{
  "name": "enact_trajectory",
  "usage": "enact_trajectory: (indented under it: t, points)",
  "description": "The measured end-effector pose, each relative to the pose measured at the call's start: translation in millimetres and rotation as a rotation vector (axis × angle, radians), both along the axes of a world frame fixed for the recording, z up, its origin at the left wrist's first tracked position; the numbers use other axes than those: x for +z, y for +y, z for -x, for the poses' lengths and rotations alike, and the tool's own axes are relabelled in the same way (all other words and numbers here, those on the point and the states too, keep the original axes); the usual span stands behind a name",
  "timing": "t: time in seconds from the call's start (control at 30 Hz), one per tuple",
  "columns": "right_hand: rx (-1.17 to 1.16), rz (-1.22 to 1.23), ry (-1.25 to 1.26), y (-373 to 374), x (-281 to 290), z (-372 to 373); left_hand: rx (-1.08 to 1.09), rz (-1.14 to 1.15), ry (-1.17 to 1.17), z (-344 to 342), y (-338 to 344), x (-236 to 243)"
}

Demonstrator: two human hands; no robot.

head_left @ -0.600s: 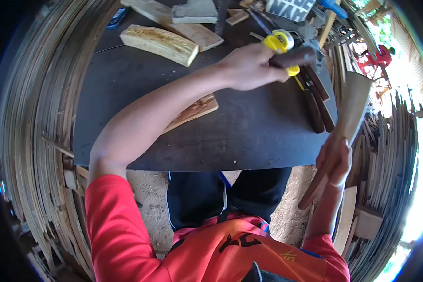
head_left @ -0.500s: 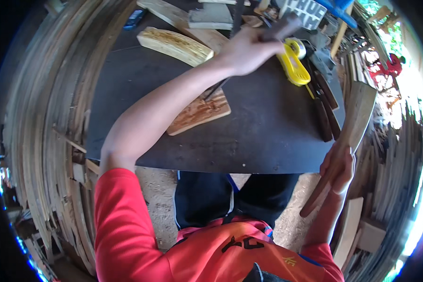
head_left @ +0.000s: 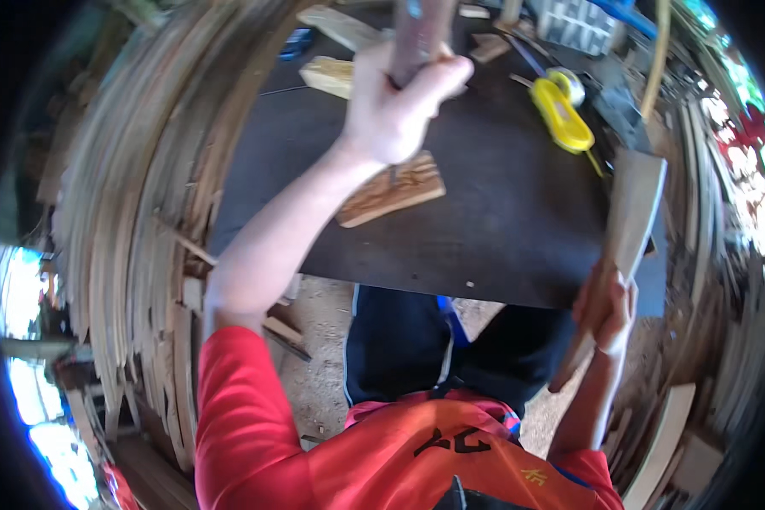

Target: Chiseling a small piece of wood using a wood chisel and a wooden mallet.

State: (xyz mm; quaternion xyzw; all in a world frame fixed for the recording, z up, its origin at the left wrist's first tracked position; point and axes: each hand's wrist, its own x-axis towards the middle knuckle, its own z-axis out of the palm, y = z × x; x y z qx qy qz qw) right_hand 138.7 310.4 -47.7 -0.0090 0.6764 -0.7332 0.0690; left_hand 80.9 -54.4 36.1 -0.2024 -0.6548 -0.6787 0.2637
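My left hand is wrapped around the dark handle of a long tool, raised over the table's middle. A thin dark part shows below the fist, over a brown, rough-faced wood block; whether it touches cannot be told. On the right, my right hand grips a long, flattened wooden piece, wide at its upper end and narrow below, held upright at the table's edge.
The dark table holds pale boards, a blue device, a yellow plastic tool, grey metal pieces and a lettered block. Stacked wood strips line both sides; my legs are below the front edge.
My left hand has swung from the yellow tool leftward and up, turning the dark-handled tool upright. The yellow tool is uncovered. The view has shifted somewhat; my right hand still grips the wooden piece.
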Motion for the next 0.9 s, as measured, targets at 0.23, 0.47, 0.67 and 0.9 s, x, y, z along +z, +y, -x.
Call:
enact_trajectory:
  t: [0.23,0.47,0.67,0.9]
  points:
    - [0.141,-0.02,0.047,0,-5,0,0.332,1.097,-0.344,-38,-22,43]
    - [0.192,0.008,0.022,3,-1,4,0.268,1.261,-0.924,-50,-33,14]
    - [0.257,-0.018,0.014,5,2,6,0.442,1.291,-0.897,-43,-30,-15]
    - [0.307,0.022,0.002,12,-1,8,0.215,1.146,-0.889,-29,-45,-27]
